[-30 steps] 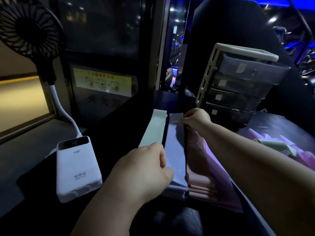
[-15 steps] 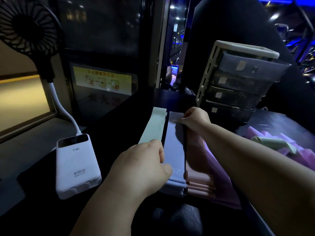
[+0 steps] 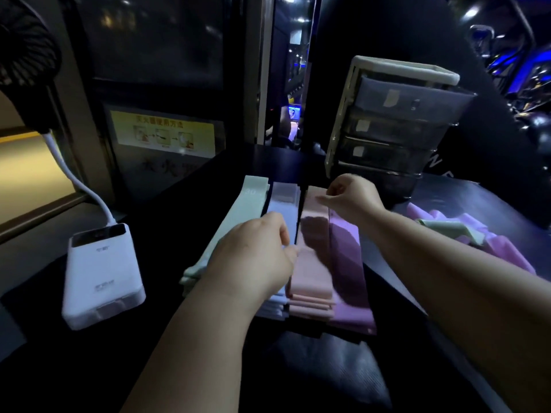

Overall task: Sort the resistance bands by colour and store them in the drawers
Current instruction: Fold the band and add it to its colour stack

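The green band (image 3: 238, 222) carries "30" near its far end. The yellow sign (image 3: 162, 134) is headed "灭火器使用方法". The print on the power bank (image 3: 103, 275) is too blurred to read.

Pinching far end of the pink stack (image 3: 313, 263) with right hand (image 3: 353, 195); covering lilac stack (image 3: 283, 201) with curled left hand (image 3: 253, 263), near worktop (image 3: 179, 234) front edge.

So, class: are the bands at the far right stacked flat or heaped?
Heaped: the loose bands lie crumpled and overlapping on the table.
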`<action>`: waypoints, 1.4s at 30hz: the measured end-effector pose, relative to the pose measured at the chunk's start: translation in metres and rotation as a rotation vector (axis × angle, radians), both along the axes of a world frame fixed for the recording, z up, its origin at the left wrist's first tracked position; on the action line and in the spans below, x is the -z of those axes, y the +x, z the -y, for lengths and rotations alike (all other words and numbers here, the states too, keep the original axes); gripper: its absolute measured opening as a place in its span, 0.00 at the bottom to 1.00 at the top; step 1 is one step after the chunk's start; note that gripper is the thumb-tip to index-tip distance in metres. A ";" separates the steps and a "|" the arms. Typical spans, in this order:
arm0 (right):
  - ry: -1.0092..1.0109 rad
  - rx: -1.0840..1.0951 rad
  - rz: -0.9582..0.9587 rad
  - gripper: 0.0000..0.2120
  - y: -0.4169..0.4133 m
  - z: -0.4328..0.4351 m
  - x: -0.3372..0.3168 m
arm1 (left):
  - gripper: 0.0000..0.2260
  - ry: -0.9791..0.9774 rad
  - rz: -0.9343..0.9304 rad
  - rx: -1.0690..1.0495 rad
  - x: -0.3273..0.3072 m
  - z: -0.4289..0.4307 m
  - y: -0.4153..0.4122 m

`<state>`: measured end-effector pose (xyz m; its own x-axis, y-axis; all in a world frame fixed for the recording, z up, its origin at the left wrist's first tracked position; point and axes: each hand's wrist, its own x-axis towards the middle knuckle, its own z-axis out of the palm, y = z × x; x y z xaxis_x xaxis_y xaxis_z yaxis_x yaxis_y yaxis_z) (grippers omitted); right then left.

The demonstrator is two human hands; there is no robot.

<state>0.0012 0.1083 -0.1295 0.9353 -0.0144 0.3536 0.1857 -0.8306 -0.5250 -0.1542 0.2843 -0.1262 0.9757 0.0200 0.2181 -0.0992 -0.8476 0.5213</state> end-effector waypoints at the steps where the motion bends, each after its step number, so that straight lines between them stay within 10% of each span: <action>1: -0.025 0.000 0.025 0.09 -0.005 0.011 -0.003 | 0.07 0.005 0.000 0.006 0.000 0.006 0.001; 18: 0.022 0.364 0.172 0.10 -0.073 0.237 0.014 | 0.03 0.056 0.006 0.228 -0.025 0.186 0.010; 25: 0.074 0.228 0.091 0.10 -0.069 0.253 0.029 | 0.20 0.105 -0.160 0.065 0.000 0.242 0.064; 42: 0.038 0.078 0.002 0.11 -0.054 0.236 0.028 | 0.22 -0.158 -0.090 0.026 0.032 0.244 0.087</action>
